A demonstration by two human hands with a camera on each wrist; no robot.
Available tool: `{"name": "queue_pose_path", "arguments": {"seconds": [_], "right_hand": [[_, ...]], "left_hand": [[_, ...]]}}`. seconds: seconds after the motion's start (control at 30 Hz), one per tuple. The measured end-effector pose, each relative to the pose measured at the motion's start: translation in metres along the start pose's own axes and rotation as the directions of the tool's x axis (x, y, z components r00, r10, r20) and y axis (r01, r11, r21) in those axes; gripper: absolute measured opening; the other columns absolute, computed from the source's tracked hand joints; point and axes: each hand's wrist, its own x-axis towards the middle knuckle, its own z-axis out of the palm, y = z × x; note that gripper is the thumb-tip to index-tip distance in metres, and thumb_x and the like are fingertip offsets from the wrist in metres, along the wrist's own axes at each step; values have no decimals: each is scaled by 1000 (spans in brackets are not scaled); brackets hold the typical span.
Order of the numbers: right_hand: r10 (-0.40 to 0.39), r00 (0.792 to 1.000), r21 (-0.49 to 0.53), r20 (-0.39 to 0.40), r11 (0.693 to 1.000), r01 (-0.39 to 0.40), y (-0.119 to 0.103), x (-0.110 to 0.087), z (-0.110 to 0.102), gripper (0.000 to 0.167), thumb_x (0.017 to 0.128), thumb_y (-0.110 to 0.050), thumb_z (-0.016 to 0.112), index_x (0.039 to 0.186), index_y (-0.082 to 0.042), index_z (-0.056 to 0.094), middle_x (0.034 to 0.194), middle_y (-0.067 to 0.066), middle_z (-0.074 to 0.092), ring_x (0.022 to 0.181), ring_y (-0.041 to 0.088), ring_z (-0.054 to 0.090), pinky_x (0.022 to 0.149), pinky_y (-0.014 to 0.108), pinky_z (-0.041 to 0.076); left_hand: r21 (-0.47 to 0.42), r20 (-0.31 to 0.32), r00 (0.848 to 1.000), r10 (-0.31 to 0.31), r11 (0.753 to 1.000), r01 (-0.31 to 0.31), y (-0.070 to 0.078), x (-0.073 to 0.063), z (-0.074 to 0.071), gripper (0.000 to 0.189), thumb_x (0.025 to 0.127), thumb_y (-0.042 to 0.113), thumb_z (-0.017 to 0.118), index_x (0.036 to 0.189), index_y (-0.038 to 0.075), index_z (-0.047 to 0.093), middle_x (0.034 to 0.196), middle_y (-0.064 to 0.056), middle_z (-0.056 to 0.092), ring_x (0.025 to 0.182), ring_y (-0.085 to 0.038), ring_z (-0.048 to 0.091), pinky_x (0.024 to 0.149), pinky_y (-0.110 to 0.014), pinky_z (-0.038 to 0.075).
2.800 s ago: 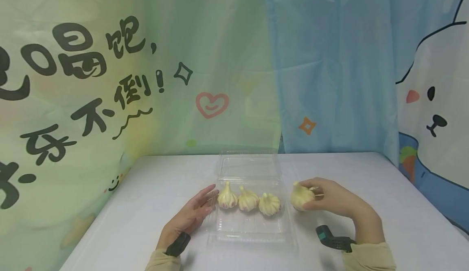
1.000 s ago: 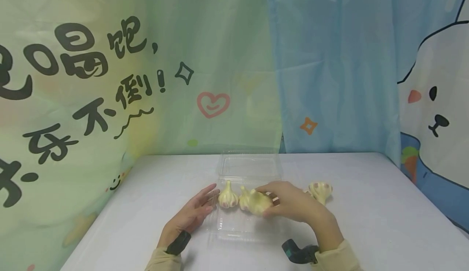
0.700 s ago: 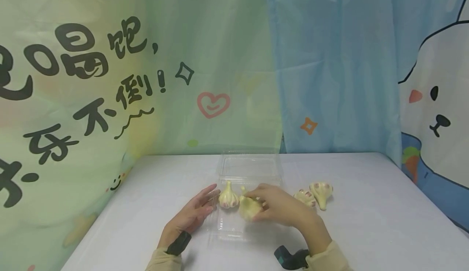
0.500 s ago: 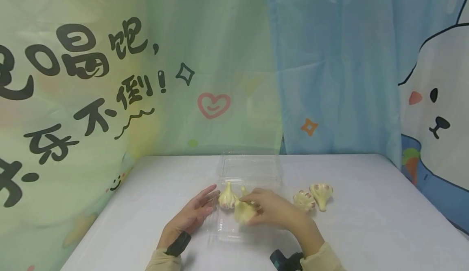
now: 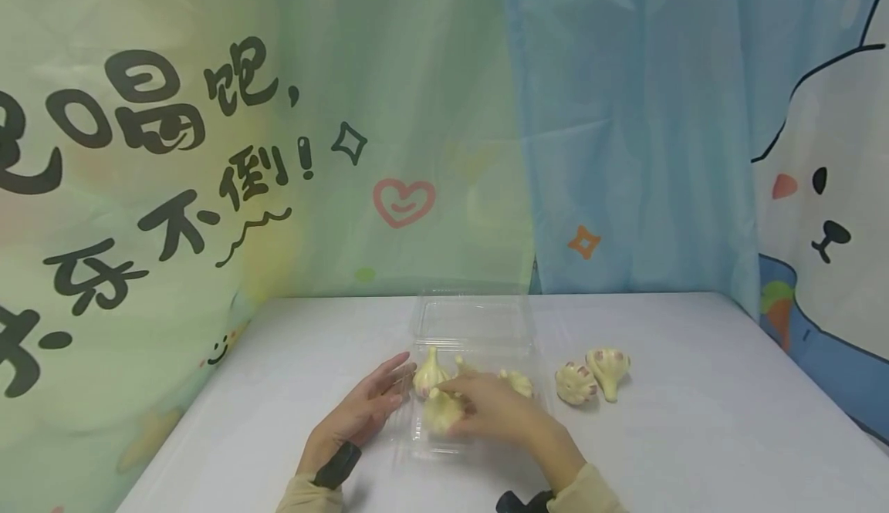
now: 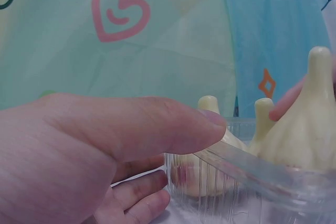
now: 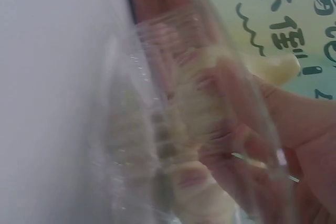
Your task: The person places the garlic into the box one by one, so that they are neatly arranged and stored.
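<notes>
A clear plastic clamshell box [image 5: 425,443] stands on the table with its lid [image 5: 474,318] folded back. Three garlic bulbs sit in a row inside: a left bulb [image 5: 430,370], a middle one [image 5: 461,363] mostly hidden, and a right bulb [image 5: 519,383] partly covered. My right hand [image 5: 503,411] holds another garlic bulb [image 5: 441,414] between thumb and fingers, stem up, low at the box's front left. My left hand [image 5: 366,406] rests against the box's left side. Its thumb [image 6: 178,129] lies at the rim in the left wrist view, fingers loosely bent outside the wall.
Two more garlic bulbs lie on the white table [image 5: 694,420] right of the box: a round-lying one [image 5: 576,384] and one with its stem toward me [image 5: 609,371]. A printed curtain [image 5: 444,112] hangs behind the table's far edge.
My right hand has carried the garlic bulb from right of the box leftward over the row, then down to the front left. The right bulb of the row shows again. The left hand has stayed put.
</notes>
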Motion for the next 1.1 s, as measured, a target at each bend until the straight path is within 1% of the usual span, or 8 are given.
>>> {"name": "queue_pose_path", "arguments": {"seconds": [0.13, 0.23, 0.37, 0.5, 0.63, 0.73, 0.93, 1.1], "right_hand": [[16, 1000, -12, -5, 1000, -16, 0, 1, 7, 53, 77, -26, 76, 125, -8, 61, 114, 2, 67, 96, 12, 62, 85, 31, 52], [24, 1000, 0, 5, 1000, -24, 0, 2, 10, 54, 77, -25, 76, 125, -8, 60, 115, 2, 67, 95, 11, 63, 84, 28, 52], [39, 999, 52, 23, 998, -40, 0, 4, 15, 53, 78, -23, 76, 127, -8, 59, 118, 3, 67, 97, 13, 64, 82, 24, 53], [60, 997, 87, 37, 994, -63, 1, 4, 18, 51, 79, -24, 75, 125, -9, 59, 119, 4, 66, 99, 15, 65, 81, 23, 54], [62, 997, 112, 40, 991, -66, 2, 3, 20, 50, 79, -26, 76, 122, -7, 60, 120, 7, 65, 100, 16, 65, 81, 22, 54], [58, 998, 120, 37, 991, -62, 4, 4, 22, 50, 79, -26, 76, 122, -6, 60, 121, 8, 65, 98, 15, 65, 80, 21, 54], [16, 1000, 68, 27, 998, -18, 10, 5, 25, 51, 78, -27, 75, 123, -7, 62, 123, 6, 64, 96, 13, 65, 80, 20, 53], [43, 998, 92, 36, 995, -46, 15, 5, 27, 55, 79, -31, 75, 124, -4, 61, 123, 8, 64, 98, 18, 66, 81, 23, 54]], "left_hand": [[-1, 0, 1000, 5, 1000, -5, -1, 0, 0, 76, 92, 0, 51, 152, 5, 4, 158, -22, 6, 147, -35, 10, 110, -20, 31], [2, 1, 1000, 10, 1000, -10, -2, 0, -1, 77, 92, 2, 53, 152, 5, 5, 158, -22, 7, 146, -35, 11, 111, -21, 31], [4, 4, 1000, 15, 1000, -15, -3, 0, -2, 77, 93, 4, 54, 152, 6, 6, 158, -22, 7, 147, -35, 11, 113, -24, 29], [18, 0, 1000, 10, 1000, -10, -4, 1, -3, 75, 93, 3, 53, 153, 7, 7, 158, -21, 9, 147, -36, 11, 117, -33, 24], [33, -5, 1000, 6, 999, -6, -5, 1, -3, 74, 93, 4, 53, 153, 8, 9, 158, -20, 10, 146, -36, 12, 119, -43, 17], [35, -2, 1000, 7, 999, -7, -5, 1, -4, 74, 93, 5, 54, 153, 8, 9, 158, -20, 10, 146, -36, 12, 119, -46, 14], [39, -9, 1000, -2, 999, 2, -5, 1, -4, 75, 93, 7, 55, 153, 10, 10, 159, -19, 11, 146, -35, 13, 119, -42, 17], [34, -17, 1000, -4, 999, 5, -4, 1, -3, 74, 93, 7, 55, 153, 11, 13, 159, -19, 12, 146, -35, 13, 117, -34, 24]]}}
